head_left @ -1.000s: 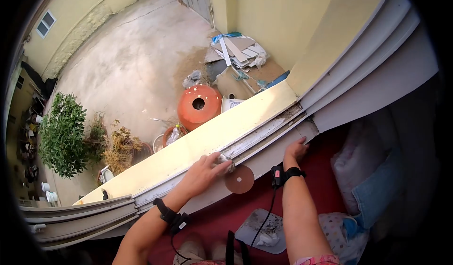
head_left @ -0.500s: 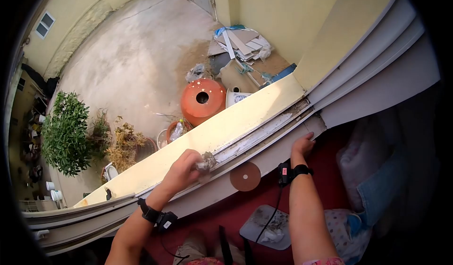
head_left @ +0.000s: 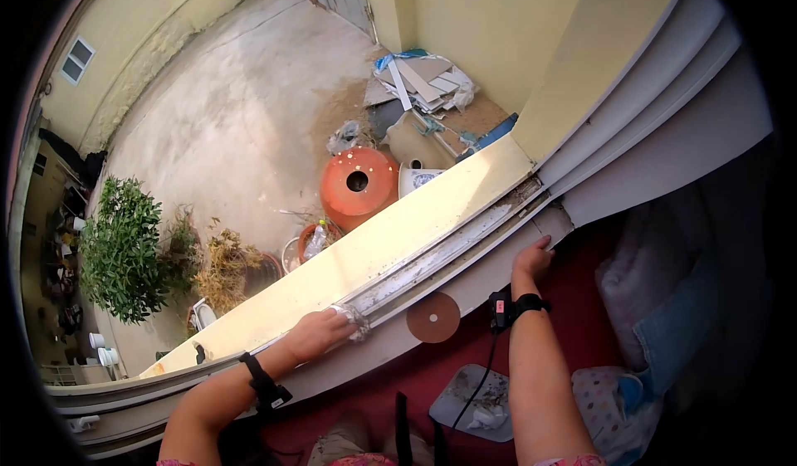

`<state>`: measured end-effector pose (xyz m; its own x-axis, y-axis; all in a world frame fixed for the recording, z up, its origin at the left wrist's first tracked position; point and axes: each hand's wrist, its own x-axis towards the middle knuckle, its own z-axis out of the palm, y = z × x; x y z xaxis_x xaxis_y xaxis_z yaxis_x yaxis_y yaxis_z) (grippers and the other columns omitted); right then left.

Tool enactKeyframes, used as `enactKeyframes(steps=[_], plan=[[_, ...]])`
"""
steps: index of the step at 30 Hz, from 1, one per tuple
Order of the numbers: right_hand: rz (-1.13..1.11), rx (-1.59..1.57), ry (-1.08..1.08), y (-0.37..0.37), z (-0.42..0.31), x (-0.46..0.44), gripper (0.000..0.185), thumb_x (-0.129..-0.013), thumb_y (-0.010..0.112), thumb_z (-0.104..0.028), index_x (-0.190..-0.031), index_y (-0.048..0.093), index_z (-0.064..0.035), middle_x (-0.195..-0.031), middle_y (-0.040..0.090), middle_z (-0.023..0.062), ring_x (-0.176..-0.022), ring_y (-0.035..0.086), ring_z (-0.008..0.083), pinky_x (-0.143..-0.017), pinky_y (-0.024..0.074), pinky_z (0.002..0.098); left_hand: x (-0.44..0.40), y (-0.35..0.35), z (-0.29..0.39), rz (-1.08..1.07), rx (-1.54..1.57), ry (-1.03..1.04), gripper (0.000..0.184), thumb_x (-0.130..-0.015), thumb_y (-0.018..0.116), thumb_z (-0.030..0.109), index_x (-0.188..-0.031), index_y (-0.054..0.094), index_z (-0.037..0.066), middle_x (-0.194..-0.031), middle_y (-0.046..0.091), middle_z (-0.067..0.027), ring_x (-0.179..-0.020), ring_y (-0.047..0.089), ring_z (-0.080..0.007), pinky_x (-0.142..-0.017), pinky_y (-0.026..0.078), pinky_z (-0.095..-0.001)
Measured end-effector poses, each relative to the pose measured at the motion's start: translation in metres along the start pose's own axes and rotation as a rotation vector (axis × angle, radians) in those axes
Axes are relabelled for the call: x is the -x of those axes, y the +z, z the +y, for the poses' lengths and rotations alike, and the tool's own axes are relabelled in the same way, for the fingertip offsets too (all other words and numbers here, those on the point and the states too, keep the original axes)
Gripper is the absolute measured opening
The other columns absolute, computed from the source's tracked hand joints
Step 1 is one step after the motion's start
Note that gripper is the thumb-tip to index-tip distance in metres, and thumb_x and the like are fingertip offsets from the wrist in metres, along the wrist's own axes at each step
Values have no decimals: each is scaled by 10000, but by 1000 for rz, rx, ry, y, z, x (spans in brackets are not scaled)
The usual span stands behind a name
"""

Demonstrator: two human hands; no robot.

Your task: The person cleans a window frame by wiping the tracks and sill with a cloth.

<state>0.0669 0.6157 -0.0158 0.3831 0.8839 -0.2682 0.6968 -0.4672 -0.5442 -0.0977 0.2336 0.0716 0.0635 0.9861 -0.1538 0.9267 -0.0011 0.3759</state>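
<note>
Left hand (head_left: 322, 335) grips a wad (head_left: 356, 322), apparently wiping the window track (head_left: 461, 240); right hand (head_left: 534, 258), apart, rests at the sill (head_left: 494, 273), grip unclear; next stroke likely needs firm pressure.

My L hand (head_left: 320, 335) grips a crumpled whitish wad (head_left: 357, 322) on the dirty window track (head_left: 432, 273); R hand (head_left: 533, 260) touches inner sill (head_left: 491, 273), brown disc (head_left: 422, 325) btwn. Grey tray (head_left: 451, 395) w/ dirt (head_left: 496, 393) + white scrap (head_left: 487, 418) below. Outside: orange pot (head_left: 378, 200), green plant (head_left: 124, 250).

Wad (head_left: 359, 322) on window track (head_left: 452, 257); disc (head_left: 433, 307) on sill (head_left: 494, 265), to right; tray (head_left: 455, 383) nearer person.
</note>
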Motion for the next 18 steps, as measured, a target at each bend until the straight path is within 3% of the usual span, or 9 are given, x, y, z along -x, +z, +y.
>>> enactKeyframes(steps=[8,14,16,18], plan=[[-13,16,-15,-2,0,0,620,-910,319,-499,-1151,499,43,-1056,583,277,-947,580,418,-802,473,474,-73,4,9,3,-47,-21,288,-770,547,134,-1055,575,100,-869,512,-30,-788,513,-206,-677,474,-303],[-11,-23,-7,-3,-2,4,610,-917,310,-482,-1161,485,48,-1062,580,276,-962,571,420,-820,464,472,-122,-12,-1,143,164,27,255,-761,600,115,-1012,577,80,-810,526,-80,-768,548,-256,-654,479,-339],[-17,-25,-11,-6,-4,6,611,-917,306,-482,-1164,483,47,-1065,580,275,-968,569,420,-826,461,471,-116,-34,3,313,317,-130,280,-726,631,76,-1000,574,69,-818,548,-110,-754,565,-290,-660,474,-358],[-23,-24,-14,-7,-5,8,612,-917,303,-482,-1167,481,47,-1067,579,275,-974,566,420,-831,458,470,-100,-34,-1,365,373,-145,314,-708,636,48,-1009,545,58,-860,562,-134,-745,565,-315,-665,467,-360]])
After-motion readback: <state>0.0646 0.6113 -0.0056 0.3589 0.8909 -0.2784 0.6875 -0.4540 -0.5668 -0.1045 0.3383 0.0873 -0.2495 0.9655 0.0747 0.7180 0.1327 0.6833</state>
